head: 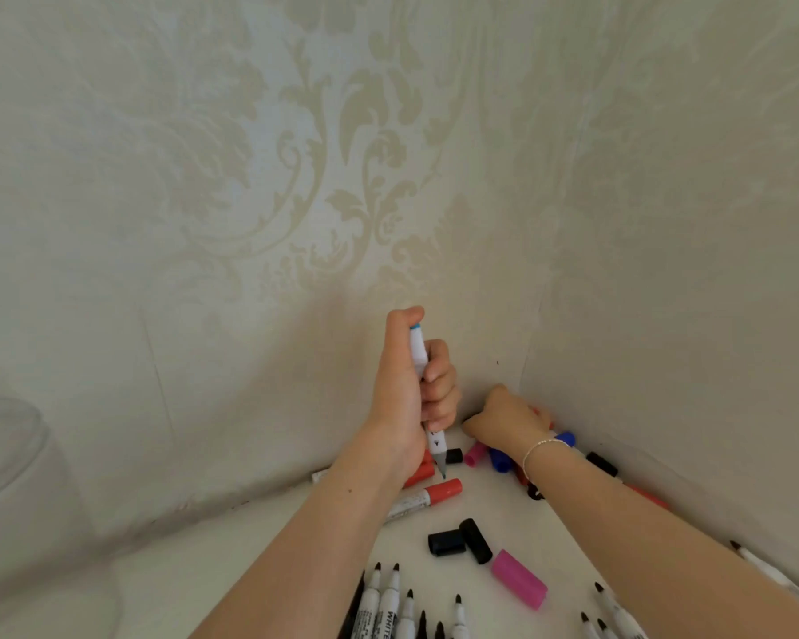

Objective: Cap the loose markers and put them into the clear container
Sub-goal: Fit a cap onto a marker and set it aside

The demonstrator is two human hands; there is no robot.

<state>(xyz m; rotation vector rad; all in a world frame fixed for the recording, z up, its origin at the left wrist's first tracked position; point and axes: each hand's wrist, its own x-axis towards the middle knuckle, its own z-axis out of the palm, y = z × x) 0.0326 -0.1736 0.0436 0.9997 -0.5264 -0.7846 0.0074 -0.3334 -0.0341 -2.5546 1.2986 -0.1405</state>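
One bare nib hazard: left hand (pixel 407 398) grips marker (pixel 427 398) tip-down; right hand (pixel 508 419), grip unclear, rummages caps (pixel 499 456) at the surface's far corner; ink may smear.

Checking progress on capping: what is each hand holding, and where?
The left hand grips a white marker round its barrel, bare tip down. The right hand reaches among caps; whether it holds one cannot be told.
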